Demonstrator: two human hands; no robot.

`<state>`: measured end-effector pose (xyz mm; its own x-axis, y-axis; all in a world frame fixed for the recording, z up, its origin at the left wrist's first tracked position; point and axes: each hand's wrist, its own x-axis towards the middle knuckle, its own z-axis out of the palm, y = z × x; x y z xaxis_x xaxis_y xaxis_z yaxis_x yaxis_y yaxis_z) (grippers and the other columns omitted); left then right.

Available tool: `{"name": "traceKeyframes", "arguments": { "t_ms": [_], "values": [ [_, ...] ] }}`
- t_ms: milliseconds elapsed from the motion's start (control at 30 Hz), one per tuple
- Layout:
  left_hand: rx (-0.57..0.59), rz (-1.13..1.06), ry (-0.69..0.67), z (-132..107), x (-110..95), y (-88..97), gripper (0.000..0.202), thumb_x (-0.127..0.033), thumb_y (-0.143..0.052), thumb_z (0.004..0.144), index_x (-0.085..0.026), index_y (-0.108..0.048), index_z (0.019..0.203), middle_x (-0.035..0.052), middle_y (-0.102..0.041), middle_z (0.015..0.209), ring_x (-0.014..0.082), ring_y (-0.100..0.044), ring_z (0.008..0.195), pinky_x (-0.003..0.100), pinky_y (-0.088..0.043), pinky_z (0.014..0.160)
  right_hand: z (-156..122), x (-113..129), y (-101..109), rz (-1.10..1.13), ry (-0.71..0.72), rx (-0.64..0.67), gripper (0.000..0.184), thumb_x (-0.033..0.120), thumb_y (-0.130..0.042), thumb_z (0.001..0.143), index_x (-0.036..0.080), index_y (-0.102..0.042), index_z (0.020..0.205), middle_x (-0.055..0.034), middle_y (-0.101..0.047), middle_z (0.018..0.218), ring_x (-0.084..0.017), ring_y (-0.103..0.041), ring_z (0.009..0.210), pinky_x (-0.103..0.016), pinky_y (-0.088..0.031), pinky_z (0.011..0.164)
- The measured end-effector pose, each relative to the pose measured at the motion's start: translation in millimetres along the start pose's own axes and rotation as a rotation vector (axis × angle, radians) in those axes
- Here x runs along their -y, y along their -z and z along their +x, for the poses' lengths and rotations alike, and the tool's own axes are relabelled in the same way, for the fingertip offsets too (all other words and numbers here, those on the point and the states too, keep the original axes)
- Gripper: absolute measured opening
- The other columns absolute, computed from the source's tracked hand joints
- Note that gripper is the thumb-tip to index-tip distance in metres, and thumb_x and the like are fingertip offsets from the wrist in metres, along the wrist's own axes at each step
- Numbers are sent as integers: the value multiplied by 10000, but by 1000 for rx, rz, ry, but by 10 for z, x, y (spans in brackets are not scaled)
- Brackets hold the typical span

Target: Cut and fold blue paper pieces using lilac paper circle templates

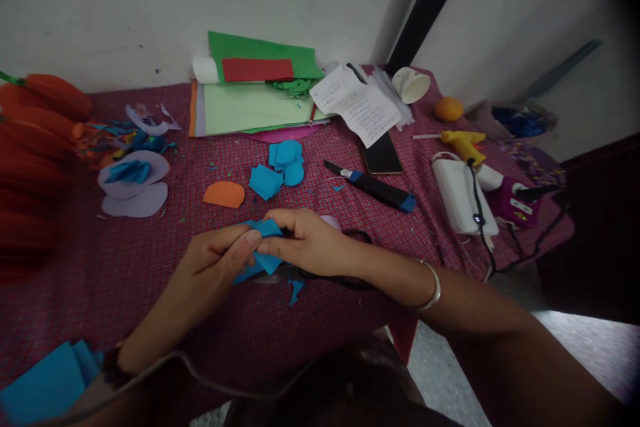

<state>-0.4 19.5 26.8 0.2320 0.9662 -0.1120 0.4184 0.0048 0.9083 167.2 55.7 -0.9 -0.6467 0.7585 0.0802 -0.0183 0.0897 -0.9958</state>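
My left hand [213, 267] and my right hand [307, 240] meet over the red checked cloth [125, 260], and both pinch the same piece of blue paper [265, 260]. The fingers of each hand are closed on it. Black scissors [350, 278] lie on the cloth under my right hand and wrist, partly hidden. A small blue scrap [296, 289] lies just below the hands. Several cut blue paper pieces [280, 168] sit a little beyond the hands, with an orange half-round piece [225, 194] to their left.
A black and blue craft knife [373, 187], a dark phone [382, 153], a written note [356, 105], a yellow glue gun [464, 145], a white power pack [463, 195] and a white cup [411, 85] lie to the right. Stacked green sheets [253, 103] sit at the back. Blue paper [47, 383] lies at near left.
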Motion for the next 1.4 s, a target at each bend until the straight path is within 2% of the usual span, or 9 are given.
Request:
{"name": "traceKeyframes", "arguments": {
  "t_ms": [167, 267, 533, 700, 800, 900, 1033, 1167, 1400],
  "values": [
    [-118, 115, -86, 13, 69, 30, 330, -372, -455, 894, -195, -572, 641, -26, -523, 576, 118, -467, 526, 235, -376, 484, 38, 23, 93, 43, -8, -115, 131, 241, -553, 838, 174, -497, 741, 41, -480, 681, -96, -457, 628, -229, -404, 600],
    [-53, 416, -262, 70, 182, 55, 233, -355, -588, 819, -183, -652, 962, 51, -678, 909, 204, -614, 830, 325, -491, 755, 96, -16, 282, -89, 18, -237, 35, 189, -518, 844, 167, -542, 831, 21, -549, 753, -118, -513, 703, -262, -439, 696],
    [86, 950, -431, 63, 426, -60, 368, -122, -462, 817, -120, -606, 1156, 148, -617, 1201, 300, -556, 1110, 463, -452, 960, 164, -212, 609, -464, 30, -285, 437, 24, -409, 793, 164, -517, 1194, -80, -588, 1208, -198, -548, 1096, -376, -415, 962],
    [-91, 724, -355, 64, 403, -9, 235, -163, -460, 849, -169, -666, 962, 114, -681, 982, 264, -638, 932, 418, -501, 871, 162, -247, 585, -477, -51, -194, 425, 49, -438, 807, 144, -524, 1212, -71, -633, 1019, -173, -597, 873, -331, -482, 785],
    [-294, 362, -311, 40, 299, 61, 124, -240, -601, 813, -225, -696, 891, 62, -668, 1021, 232, -617, 988, 370, -470, 919, 147, -176, 555, -487, 61, -282, 326, 120, -510, 821, 127, -568, 1141, -77, -617, 1004, -171, -589, 892, -325, -473, 810],
    [-294, -72, -118, -4, 175, 70, 101, -285, -649, 801, -256, -730, 854, 16, -614, 1119, 196, -588, 1001, 297, -492, 823, 96, -17, 482, -403, 171, -362, 222, 203, -537, 853, 139, -602, 1056, -63, -614, 961, -163, -582, 893, -311, -469, 802],
    [-281, -430, 83, -15, 106, 2, 106, -318, -701, 745, -217, -728, 727, 8, -572, 936, 141, -544, 798, 216, -467, 608, -4, 169, 308, 5, -5, -66, 302, 360, -498, 910, 159, -582, 1118, 42, -548, 598, -104, -529, 521, -233, -446, 515],
    [-285, -491, 75, -2, 141, -34, 131, -316, -673, 768, -202, -707, 713, -2, -524, 799, 126, -497, 706, 216, -434, 570, -37, 143, 143, 283, -141, 100, 406, 395, -582, 858, 178, -540, 1198, 39, -624, 625, -83, -553, 448, -199, -447, 449],
    [-372, -199, -159, 1, 253, -10, 123, -259, -677, 764, -249, -746, 865, 26, -564, 983, 197, -552, 963, 281, -444, 778, 26, -52, 29, 309, -101, -134, 258, 126, -563, 785, 192, -612, 1030, 56, -629, 645, -79, -625, 565, -204, -517, 580]
  ]
}}
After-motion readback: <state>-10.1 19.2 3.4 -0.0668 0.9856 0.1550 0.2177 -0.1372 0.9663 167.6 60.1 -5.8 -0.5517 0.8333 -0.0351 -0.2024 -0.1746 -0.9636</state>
